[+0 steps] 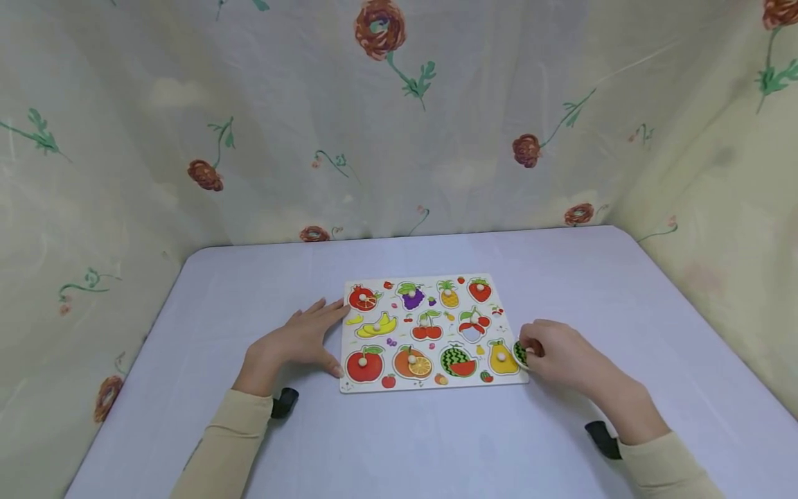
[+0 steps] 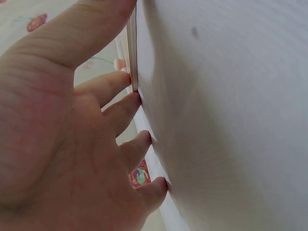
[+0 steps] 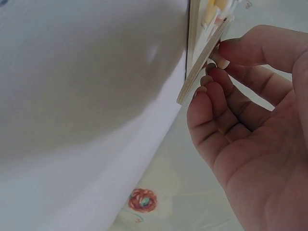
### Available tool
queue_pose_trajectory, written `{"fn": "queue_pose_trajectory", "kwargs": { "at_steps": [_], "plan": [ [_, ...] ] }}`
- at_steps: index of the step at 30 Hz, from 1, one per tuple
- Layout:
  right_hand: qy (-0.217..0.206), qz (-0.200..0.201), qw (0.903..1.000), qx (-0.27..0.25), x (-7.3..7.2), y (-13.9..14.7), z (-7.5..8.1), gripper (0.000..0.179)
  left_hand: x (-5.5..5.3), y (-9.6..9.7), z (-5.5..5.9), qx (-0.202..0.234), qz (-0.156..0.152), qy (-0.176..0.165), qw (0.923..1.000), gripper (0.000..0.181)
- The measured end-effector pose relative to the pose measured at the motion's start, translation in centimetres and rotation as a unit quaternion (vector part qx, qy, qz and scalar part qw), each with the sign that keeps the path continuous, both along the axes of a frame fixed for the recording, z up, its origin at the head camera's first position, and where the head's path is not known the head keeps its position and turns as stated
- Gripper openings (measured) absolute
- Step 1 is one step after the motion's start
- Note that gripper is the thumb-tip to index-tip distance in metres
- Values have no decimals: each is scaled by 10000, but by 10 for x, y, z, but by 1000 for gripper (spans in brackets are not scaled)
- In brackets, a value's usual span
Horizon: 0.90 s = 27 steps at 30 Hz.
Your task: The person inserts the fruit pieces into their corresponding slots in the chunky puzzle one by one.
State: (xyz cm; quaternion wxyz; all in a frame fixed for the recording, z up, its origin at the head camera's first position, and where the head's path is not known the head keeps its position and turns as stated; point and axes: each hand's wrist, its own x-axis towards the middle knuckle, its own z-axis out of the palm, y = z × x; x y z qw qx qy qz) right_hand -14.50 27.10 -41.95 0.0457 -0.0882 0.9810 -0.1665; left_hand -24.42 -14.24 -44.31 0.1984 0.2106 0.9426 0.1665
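Observation:
A white wooden fruit puzzle board (image 1: 436, 339) lies flat on the table, printed with rows of fruit, most of them knobbed pieces. My left hand (image 1: 302, 339) rests at its left edge, fingers spread, with thumb and fingertips right at the board's side. At the lower right corner, my right hand (image 1: 557, 353) pinches a watermelon puzzle piece (image 1: 519, 354) by its small knob (image 3: 220, 59). The piece is tilted and overlaps the board's right edge beside the pear piece (image 1: 502, 358). A watermelon picture (image 1: 458, 362) on the board shows no knob.
The table (image 1: 399, 443) has a pale cloth cover. Behind and beside it hangs a floral curtain (image 1: 461, 159). Black wrist straps (image 1: 603, 440) show at both sleeves.

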Motion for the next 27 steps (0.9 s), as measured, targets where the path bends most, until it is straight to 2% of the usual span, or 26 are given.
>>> {"fn": "queue_pose_trajectory", "kwargs": {
  "at_steps": [17,23,27],
  "plan": [
    [272,483,9984,-148,-3,-22,4,16,-1,1,2,-21,-41,-8,10000,114],
    [352,788,9959,-255,-5,-35,2,18,-1,0,1,4,-29,-15,10000,114],
    [293,834,9957,-281,-6,-46,1,18,0,0,1,5,-29,-50,10000,114]
  ]
}}
